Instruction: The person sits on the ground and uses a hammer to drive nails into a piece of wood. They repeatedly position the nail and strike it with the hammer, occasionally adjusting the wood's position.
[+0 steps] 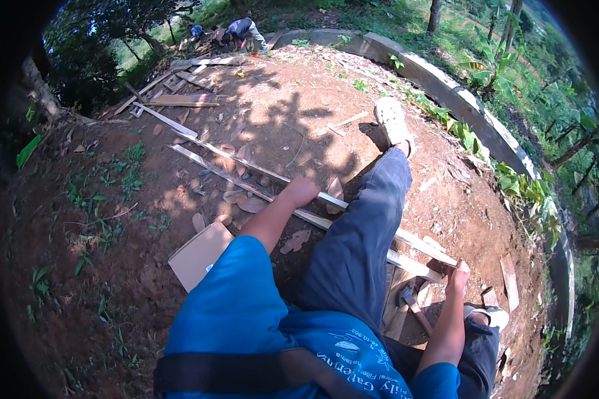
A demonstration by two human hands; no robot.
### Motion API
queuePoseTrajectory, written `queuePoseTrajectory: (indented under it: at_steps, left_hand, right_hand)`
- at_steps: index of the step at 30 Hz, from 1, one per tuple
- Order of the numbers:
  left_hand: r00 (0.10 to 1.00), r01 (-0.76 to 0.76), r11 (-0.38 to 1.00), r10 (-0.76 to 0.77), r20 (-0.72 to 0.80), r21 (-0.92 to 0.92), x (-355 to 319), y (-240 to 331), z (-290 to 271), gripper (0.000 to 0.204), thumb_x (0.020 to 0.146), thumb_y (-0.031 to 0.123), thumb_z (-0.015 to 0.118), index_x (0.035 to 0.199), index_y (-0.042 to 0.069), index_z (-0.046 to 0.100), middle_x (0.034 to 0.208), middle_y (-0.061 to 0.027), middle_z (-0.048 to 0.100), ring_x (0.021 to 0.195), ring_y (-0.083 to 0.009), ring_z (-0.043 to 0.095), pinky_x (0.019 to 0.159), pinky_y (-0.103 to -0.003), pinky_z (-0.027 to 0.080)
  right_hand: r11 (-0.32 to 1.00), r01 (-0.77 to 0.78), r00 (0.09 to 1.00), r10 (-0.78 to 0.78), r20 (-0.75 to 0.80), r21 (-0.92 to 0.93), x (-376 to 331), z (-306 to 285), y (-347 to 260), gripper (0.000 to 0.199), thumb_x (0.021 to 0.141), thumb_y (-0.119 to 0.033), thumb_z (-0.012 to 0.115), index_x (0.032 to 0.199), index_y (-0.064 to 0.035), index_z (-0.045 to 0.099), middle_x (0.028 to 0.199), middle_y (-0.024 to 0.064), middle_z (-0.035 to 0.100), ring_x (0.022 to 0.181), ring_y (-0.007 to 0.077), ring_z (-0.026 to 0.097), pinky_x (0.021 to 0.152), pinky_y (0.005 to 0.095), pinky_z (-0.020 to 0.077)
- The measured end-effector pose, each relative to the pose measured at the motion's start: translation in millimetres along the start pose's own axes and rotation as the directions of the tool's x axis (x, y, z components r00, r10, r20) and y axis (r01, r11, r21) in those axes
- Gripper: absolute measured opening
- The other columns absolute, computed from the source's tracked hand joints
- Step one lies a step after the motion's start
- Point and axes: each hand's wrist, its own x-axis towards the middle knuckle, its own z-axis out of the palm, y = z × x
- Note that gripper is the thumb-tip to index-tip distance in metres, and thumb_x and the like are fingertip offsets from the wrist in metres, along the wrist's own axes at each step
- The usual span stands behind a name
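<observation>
Two long, pale wooden strips run side by side from the upper left to the lower right, passing under my outstretched leg (pixel 349 233). My left hand (pixel 303 191) is closed around the farther strip (pixel 422 246), left of the leg. At that strip's right end, my right hand (pixel 458 274) pinches it between thumb and fingers. The nearer strip (pixel 412 266) lies just below it, with neither hand on it. A hammer (pixel 415 308) with a wooden handle rests on a board (pixel 396 302) beside my right forearm.
A cardboard box (pixel 201 255) sits by my left elbow. Several planks (pixel 183 100) lie at the far left on brown soil with dry leaves. Crossed sticks (pixel 339 126) lie ahead. A low concrete curb (pixel 439 76) curves along the right. A person (pixel 241 30) bends over in the distance.
</observation>
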Motion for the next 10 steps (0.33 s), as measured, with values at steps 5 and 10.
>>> queuePoseTrajectory:
  at_steps: [5, 10]
  left_hand:
    - [0.987, 0.139, 0.988, -0.133, 0.087, -0.066, 4.8, 5.3, -10.4, 0.019, 0.091, 0.024, 0.059, 0.088, 0.016, 0.076, 0.093, -0.0073, 0.074, 0.097, -0.0265, 0.071, 0.075, -0.044, 0.056]
    - [0.947, 0.313, 0.940, -0.299, 0.114, -0.134, 38.8, 9.3, 7.9, 0.026, 0.091, 0.030, 0.062, 0.111, 0.017, 0.071, 0.110, -0.0100, 0.071, 0.109, -0.0283, 0.067, 0.087, -0.044, 0.055]
  right_hand:
    - [0.899, -0.122, 0.992, 0.104, -0.067, -0.420, -12.8, 16.2, -38.1, 0.055, 0.087, -0.052, 0.071, 0.109, -0.0032, 0.055, 0.088, 0.0100, 0.061, 0.082, 0.0162, 0.064, 0.060, 0.0296, 0.0526]
    - [0.699, 0.127, 0.992, -0.094, 0.086, -0.704, 46.8, -42.6, -69.0, 0.070, 0.089, -0.057, 0.067, 0.116, 0.0075, 0.063, 0.099, 0.0181, 0.069, 0.084, 0.0228, 0.067, 0.075, 0.0338, 0.0525]
